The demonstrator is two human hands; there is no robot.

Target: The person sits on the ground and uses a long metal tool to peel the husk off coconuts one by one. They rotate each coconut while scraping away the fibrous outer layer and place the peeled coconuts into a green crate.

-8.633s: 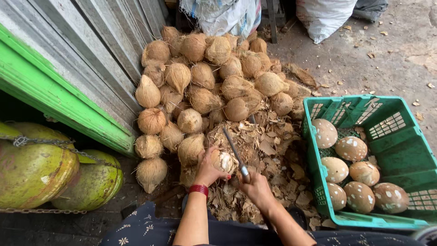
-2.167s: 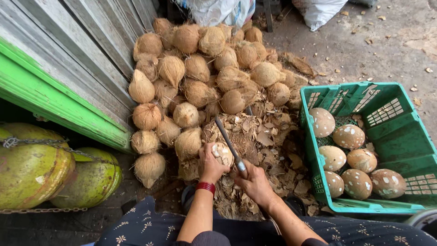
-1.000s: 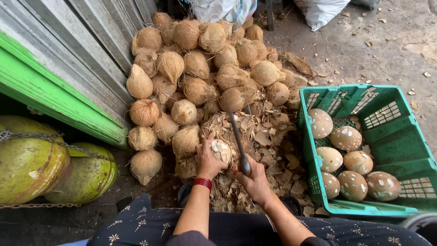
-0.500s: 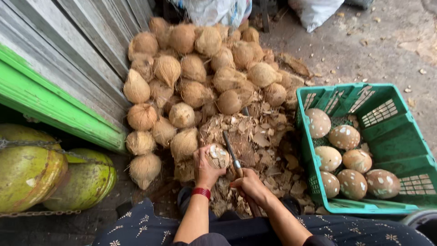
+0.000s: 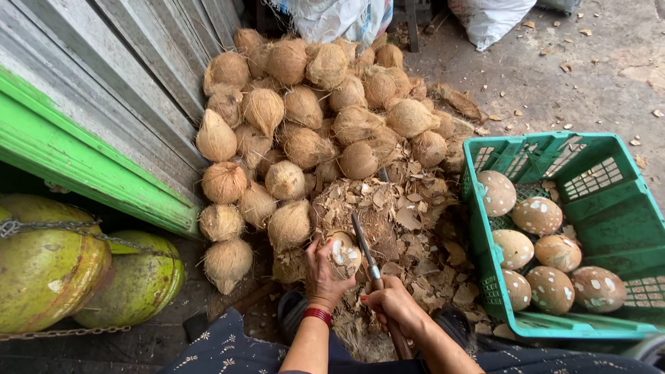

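Head view: left hand (image 5: 320,271) wraps a half-peeled coconut (image 5: 344,253); right hand (image 5: 389,303) fists a knife (image 5: 367,256).
Coconut at 6 o'clock of husk pile (image 5: 312,118); likely hard, heavy, fibrous, best cupped underneath.

A person's left hand (image 5: 320,271) grips a partly peeled pale coconut (image 5: 344,253) just beside the long metal blade (image 5: 364,244) held in the right hand (image 5: 391,305), the blade resting against the nut's right side. Beyond both hands lies a heap of brown shell chips (image 5: 402,215), and behind that a pile of brown husked fibrous coconuts (image 5: 305,118) against the grey corrugated metal wall (image 5: 131,76) at left. To the right stands a green plastic crate (image 5: 609,215) holding peeled speckled coconuts (image 5: 537,246). At far left, large green-yellow drums (image 5: 76,270) sit under a chain (image 5: 69,225)
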